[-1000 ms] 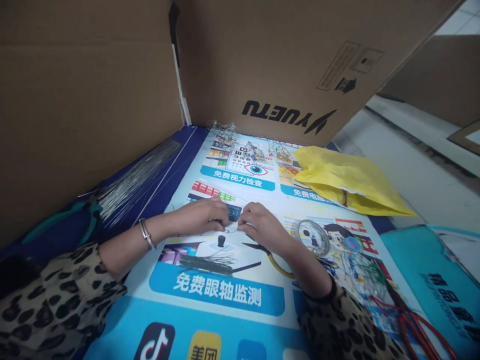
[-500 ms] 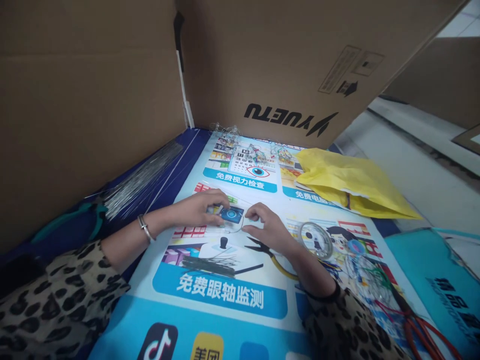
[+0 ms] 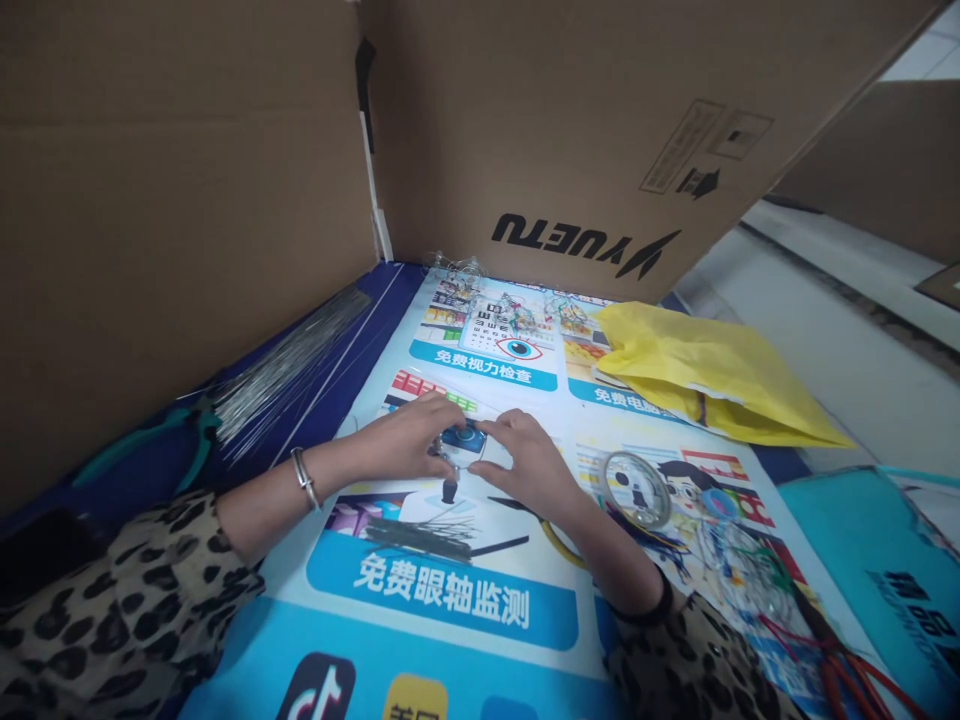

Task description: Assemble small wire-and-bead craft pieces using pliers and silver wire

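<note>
My left hand [image 3: 405,440] and my right hand [image 3: 521,462] meet over the printed blue poster [image 3: 450,600]. Both pinch a thin wire loop [image 3: 459,455] that lies between their fingertips; the wire is fine and partly hidden by the fingers. A metal bracelet [image 3: 304,478] sits on my left wrist. Leopard-print sleeves cover both forearms. A small pile of short dark wire pieces [image 3: 420,530] lies just in front of my hands.
Tall cardboard sheets [image 3: 570,120] wall the back and left. A bundle of long silver wires [image 3: 289,365] and teal-handled pliers [image 3: 142,440] lie left. Yellow-handled pliers [image 3: 551,530], a clear round lens [image 3: 637,488], a yellow bag [image 3: 712,375], a teal bag [image 3: 885,570] and coloured wire loops [image 3: 750,580] lie right.
My hands parted a little half a second ago, then closed together again on the wire loop. The view shifted slightly; nothing else moved.
</note>
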Available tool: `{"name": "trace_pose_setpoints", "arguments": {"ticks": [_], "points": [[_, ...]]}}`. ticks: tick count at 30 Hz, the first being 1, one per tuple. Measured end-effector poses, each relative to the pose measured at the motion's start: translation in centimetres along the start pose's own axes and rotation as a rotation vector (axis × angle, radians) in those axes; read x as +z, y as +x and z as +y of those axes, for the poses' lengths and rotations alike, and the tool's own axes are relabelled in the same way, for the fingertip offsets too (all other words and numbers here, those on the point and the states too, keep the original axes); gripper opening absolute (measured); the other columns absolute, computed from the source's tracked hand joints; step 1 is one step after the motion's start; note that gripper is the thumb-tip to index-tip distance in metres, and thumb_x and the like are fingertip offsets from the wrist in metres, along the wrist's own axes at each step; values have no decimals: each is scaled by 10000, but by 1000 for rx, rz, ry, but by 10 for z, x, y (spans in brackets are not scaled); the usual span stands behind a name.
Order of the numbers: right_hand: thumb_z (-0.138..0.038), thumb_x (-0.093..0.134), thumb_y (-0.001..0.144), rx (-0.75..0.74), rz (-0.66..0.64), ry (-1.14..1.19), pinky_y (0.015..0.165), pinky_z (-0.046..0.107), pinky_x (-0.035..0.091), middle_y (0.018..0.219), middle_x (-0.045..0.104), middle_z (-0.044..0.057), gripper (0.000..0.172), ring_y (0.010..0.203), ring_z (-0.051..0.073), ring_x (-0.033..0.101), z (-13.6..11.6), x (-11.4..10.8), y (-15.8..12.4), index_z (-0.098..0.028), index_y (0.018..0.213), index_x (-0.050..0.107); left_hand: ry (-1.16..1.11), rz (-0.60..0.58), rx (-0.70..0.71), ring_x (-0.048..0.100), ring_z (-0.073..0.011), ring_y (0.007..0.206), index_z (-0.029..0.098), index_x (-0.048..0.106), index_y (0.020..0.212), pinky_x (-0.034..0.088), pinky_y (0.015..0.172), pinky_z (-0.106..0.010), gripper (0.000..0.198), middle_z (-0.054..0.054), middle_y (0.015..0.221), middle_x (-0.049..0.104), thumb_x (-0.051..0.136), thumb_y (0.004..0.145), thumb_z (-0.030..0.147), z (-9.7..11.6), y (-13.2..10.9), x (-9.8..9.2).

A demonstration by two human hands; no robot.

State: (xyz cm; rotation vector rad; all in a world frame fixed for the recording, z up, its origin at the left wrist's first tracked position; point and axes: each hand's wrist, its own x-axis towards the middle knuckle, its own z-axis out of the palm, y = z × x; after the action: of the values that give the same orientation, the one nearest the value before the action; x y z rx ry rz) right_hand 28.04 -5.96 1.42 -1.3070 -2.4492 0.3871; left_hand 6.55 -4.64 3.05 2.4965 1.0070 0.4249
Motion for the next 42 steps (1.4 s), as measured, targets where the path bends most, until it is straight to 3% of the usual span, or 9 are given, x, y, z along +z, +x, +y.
{"name": "trace_pose_setpoints", "arguments": {"ticks": [8, 13, 18, 25, 29, 42], "points": [[-433, 605, 767, 15, 21, -24, 840, 370, 405, 977, 538, 72, 442, 931, 227, 488, 0, 4, 0, -215, 1150, 567, -97, -7, -39, 486, -245, 1037, 175, 531, 1032, 395, 859, -355, 438, -71, 1064, 587, 704, 664, 337, -6, 1, 3], [-415, 603, 769, 20, 29, -3, 864, 371, 390, 1015, 541, 79, 445, 969, 232, 477, 2, 5, 0, -190, 1148, 543, -229, 16, -86, 546, -183, 927, 193, 504, 1042, 440, 805, -328, 383, -74, 1176, 522, 667, 696, 216, -11, 2, 3], [-443, 627, 734, 39, 0, 13, 820, 359, 393, 1002, 537, 69, 533, 945, 228, 480, 1, 3, 2, -221, 1202, 504, -305, 30, -49, 480, -196, 1103, 204, 505, 1063, 410, 904, -351, 393, -72, 1219, 491, 639, 702, 122, -14, 4, 6], [-516, 647, 683, 50, -51, -29, 768, 334, 378, 932, 537, 58, 623, 893, 221, 479, -1, 1, 6, -225, 1213, 499, -324, 12, 53, 466, -182, 1128, 212, 485, 1116, 381, 950, -359, 378, -73, 1225, 498, 594, 763, 136, -16, 6, 8], [-539, 666, 649, 69, -57, -25, 765, 327, 371, 935, 545, 59, 654, 897, 222, 487, -1, 1, 8, -219, 1197, 507, -300, -17, 90, 457, -204, 1137, 201, 485, 1092, 376, 955, -367, 410, -86, 1223, 501, 660, 721, 203, -11, 6, 4], [-496, 690, 635, 67, -26, 28, 734, 308, 365, 891, 550, 38, 562, 860, 204, 485, -2, 1, 8, -219, 1106, 556, -283, -10, 87, 494, -196, 1049, 188, 502, 998, 396, 906, -355, 287, -82, 1127, 541, 637, 745, 187, -9, 9, 6]]}}
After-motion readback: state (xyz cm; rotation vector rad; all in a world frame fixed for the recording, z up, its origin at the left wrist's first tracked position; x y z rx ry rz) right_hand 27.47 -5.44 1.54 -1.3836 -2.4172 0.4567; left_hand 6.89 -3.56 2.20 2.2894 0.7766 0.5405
